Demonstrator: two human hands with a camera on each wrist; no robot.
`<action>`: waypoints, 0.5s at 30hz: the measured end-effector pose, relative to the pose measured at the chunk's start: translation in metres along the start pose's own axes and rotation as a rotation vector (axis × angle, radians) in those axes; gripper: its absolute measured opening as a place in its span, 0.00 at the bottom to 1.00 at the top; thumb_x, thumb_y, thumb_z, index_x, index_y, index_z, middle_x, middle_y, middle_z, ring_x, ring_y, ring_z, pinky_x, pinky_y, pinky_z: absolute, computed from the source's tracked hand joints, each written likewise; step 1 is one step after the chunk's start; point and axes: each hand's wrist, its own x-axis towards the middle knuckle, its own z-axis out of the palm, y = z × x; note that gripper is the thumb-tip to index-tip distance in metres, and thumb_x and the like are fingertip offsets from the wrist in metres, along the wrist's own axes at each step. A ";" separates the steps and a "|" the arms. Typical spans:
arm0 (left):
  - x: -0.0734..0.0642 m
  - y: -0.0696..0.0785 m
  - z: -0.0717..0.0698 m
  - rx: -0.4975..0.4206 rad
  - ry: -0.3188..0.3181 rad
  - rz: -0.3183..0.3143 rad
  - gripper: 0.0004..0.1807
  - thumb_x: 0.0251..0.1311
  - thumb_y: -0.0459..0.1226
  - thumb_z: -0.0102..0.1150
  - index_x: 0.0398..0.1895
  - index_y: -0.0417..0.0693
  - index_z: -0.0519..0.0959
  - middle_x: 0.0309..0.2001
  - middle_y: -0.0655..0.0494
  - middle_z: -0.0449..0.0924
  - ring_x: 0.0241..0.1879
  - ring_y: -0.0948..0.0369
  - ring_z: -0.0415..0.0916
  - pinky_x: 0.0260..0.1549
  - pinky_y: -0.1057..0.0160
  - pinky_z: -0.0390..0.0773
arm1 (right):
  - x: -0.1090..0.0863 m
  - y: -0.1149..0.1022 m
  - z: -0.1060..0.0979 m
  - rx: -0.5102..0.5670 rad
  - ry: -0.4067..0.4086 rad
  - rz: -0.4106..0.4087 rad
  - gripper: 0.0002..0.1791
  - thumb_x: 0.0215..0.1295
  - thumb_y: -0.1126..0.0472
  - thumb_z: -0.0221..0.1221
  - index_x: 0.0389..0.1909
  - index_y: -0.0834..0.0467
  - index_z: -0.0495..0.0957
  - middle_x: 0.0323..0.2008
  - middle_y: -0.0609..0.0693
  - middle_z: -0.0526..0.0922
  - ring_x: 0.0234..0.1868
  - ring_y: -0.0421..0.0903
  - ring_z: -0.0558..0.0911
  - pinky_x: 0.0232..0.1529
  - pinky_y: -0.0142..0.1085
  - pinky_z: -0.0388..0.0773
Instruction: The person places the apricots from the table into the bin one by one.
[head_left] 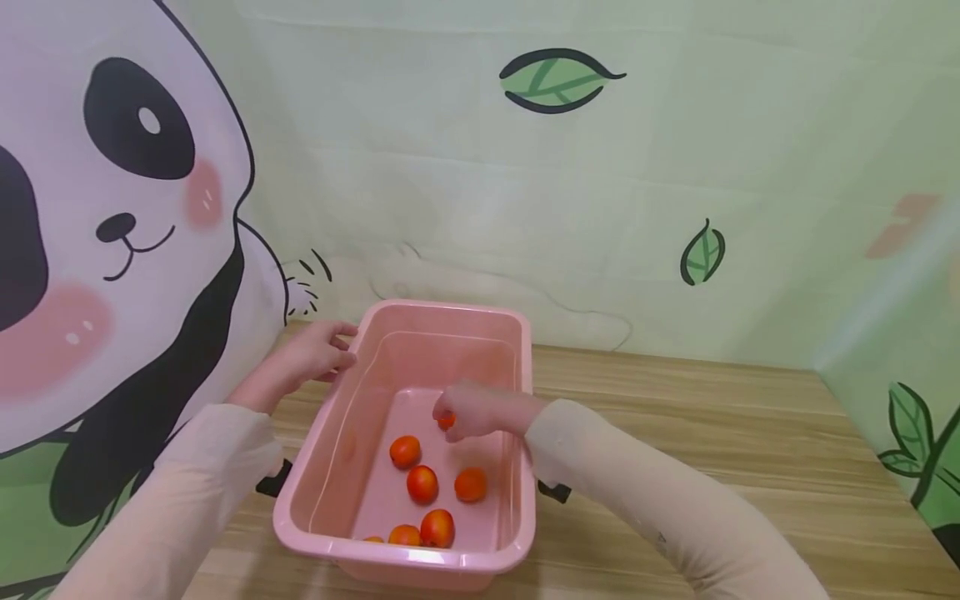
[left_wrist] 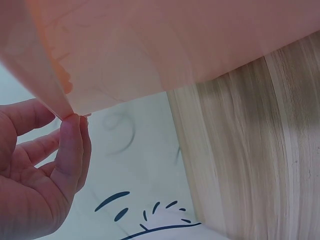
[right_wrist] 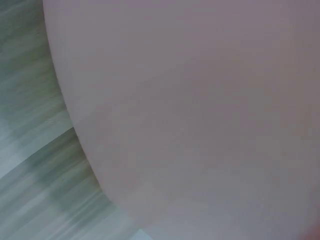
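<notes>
A pink plastic basin holds several orange-red tomatoes on its floor, mostly toward the near end. My left hand is at the basin's far left rim; in the left wrist view its thumb and fingers pinch that rim. Inside the basin, toward the far end, my right hand has curled fingers round a small tomato, which is partly hidden by them. The basin wall fills most of the right wrist view, blurred, so the right fingers do not show there.
The basin stands on a wood-grain table. Black wrist straps or mounts show beside it. Behind the table hangs a pale green backdrop with a large panda and leaves printed on it.
</notes>
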 end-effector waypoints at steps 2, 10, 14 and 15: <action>0.000 0.000 0.000 0.003 -0.001 -0.001 0.28 0.60 0.32 0.44 0.63 0.34 0.53 0.56 0.33 0.63 0.49 0.47 0.71 0.46 0.53 0.75 | -0.003 -0.001 -0.002 -0.003 0.006 -0.006 0.20 0.50 0.56 0.63 0.47 0.45 0.76 0.41 0.39 0.77 0.41 0.38 0.74 0.50 0.35 0.74; 0.002 0.000 -0.001 0.018 0.000 -0.008 0.27 0.60 0.32 0.44 0.63 0.35 0.54 0.56 0.34 0.64 0.48 0.47 0.71 0.46 0.54 0.75 | -0.016 -0.002 -0.017 -0.119 0.035 -0.099 0.17 0.53 0.56 0.60 0.46 0.49 0.77 0.41 0.42 0.79 0.40 0.37 0.75 0.45 0.29 0.76; 0.005 0.000 -0.001 0.042 0.003 -0.007 0.27 0.59 0.32 0.44 0.62 0.34 0.55 0.54 0.34 0.65 0.46 0.48 0.72 0.44 0.54 0.76 | -0.028 -0.003 -0.026 -0.151 0.062 -0.118 0.15 0.55 0.58 0.59 0.45 0.54 0.77 0.41 0.46 0.79 0.41 0.40 0.76 0.45 0.31 0.76; 0.005 0.000 0.000 0.051 0.004 -0.008 0.27 0.59 0.32 0.44 0.62 0.34 0.55 0.54 0.34 0.66 0.45 0.49 0.73 0.44 0.55 0.77 | -0.031 -0.003 -0.028 -0.158 0.068 -0.125 0.15 0.55 0.59 0.58 0.45 0.55 0.77 0.41 0.47 0.80 0.41 0.42 0.76 0.45 0.32 0.76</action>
